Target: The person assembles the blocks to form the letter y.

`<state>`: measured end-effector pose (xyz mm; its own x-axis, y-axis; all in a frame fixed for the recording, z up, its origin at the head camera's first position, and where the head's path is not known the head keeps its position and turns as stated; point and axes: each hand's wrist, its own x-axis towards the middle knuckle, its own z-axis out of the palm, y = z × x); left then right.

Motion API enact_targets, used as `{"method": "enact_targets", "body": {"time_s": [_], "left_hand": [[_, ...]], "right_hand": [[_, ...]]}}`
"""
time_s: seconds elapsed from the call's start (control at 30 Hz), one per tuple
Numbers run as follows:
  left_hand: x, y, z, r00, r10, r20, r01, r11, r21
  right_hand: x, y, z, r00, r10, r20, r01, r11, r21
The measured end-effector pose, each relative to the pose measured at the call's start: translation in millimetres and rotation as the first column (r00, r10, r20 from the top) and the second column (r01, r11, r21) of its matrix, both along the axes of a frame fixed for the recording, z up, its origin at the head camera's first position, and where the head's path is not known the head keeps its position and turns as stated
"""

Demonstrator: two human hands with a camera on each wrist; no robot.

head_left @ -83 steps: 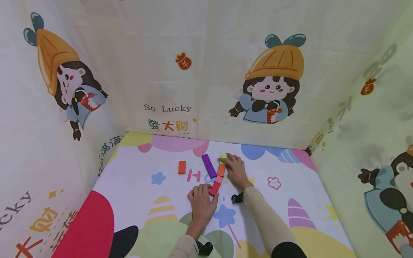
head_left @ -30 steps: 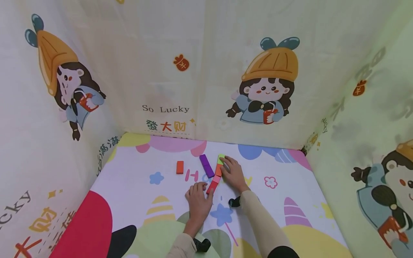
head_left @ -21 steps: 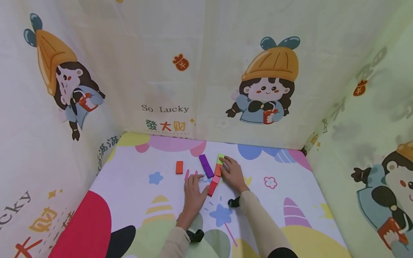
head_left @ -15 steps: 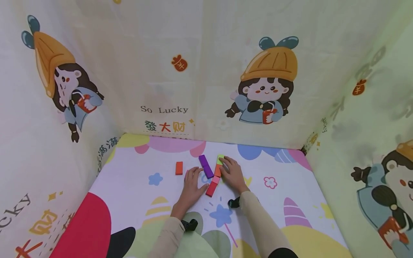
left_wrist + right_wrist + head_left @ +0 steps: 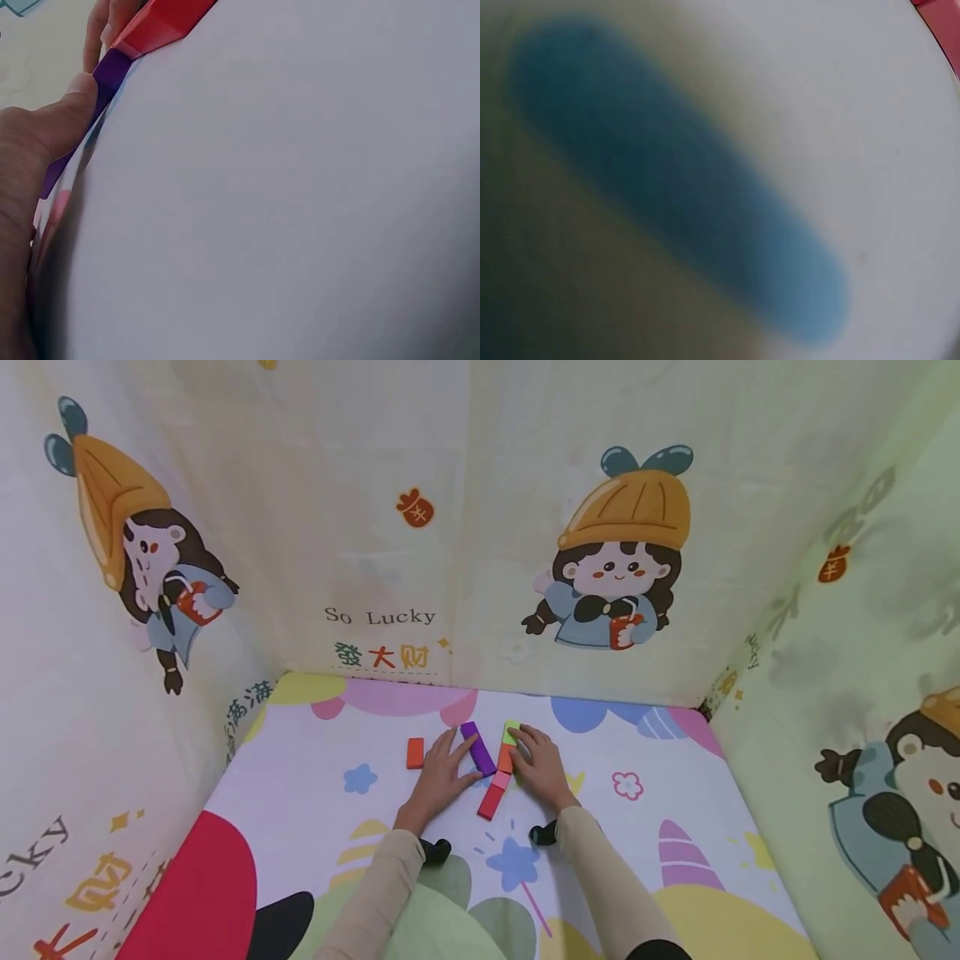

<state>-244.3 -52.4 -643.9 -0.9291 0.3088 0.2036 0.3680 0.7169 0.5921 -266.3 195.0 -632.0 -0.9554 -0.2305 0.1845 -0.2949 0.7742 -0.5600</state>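
A slanting row of small blocks lies on the mat: a green block (image 5: 512, 727), an orange block (image 5: 506, 760), a pink block (image 5: 500, 780) and a red block (image 5: 491, 802). My right hand (image 5: 543, 768) rests against the right side of the row, fingertips at the green and orange blocks. Left of the row are purple blocks (image 5: 477, 750), end to end. My left hand (image 5: 435, 785) is beside them, fingers extended, thumb by their near end. In the left wrist view the thumb (image 5: 71, 112) lies along a purple block (image 5: 111, 75); contact is unclear.
A separate orange-red block (image 5: 415, 753) lies just left of my left hand. The printed mat (image 5: 615, 843) is bounded by cloth walls (image 5: 495, 568) at the back and both sides. The right wrist view is mostly blurred mat with a blue print (image 5: 682, 180).
My left hand has left the red block and moved up and left to beside the purple blocks, its fingers spreading. The right hand stays at the row's upper end.
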Motion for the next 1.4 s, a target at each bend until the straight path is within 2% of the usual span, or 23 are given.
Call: {"method": "enact_targets", "body": {"time_s": [0.2,0.57,0.77,0.9,1.07,1.17,1.4], "left_hand": [[2.4,0.4,-3.2,0.999,0.002,0.043,0.001,0.998,-0.069],[3.9,2.6,-5.0,1.0,0.021,0.015,-0.02,0.996,-0.092],[1.8,2.8,-5.1,0.999,0.027,-0.024,-0.029,0.993,-0.111],[1.7,2.9,-4.2,0.999,0.033,-0.021,-0.035,0.994,-0.099],[-4.8,3.1,-1.3,0.999,0.049,0.022,-0.048,0.998,-0.039],[-11.3,2.9,1.3,0.998,0.051,0.037,-0.049,0.998,-0.033],[-17.7,3.9,6.1,0.998,0.01,0.057,-0.004,0.995,-0.103]], "right_hand": [[4.0,-1.1,-4.0,1.0,-0.003,0.004,0.003,1.0,-0.002],[3.0,-0.8,-7.9,1.0,0.003,-0.002,-0.003,1.0,0.004],[1.0,-1.4,-6.9,1.0,0.011,-0.026,-0.011,1.0,-0.01],[-0.3,-1.2,-6.8,1.0,0.011,-0.019,-0.011,1.0,0.001],[-2.3,-0.9,-5.2,1.0,0.004,-0.019,-0.004,1.0,0.005],[-2.6,-0.4,-3.9,1.0,0.001,-0.018,-0.001,1.0,0.002],[-2.7,1.1,-4.7,1.0,0.0,-0.014,0.0,1.0,0.005]]}}
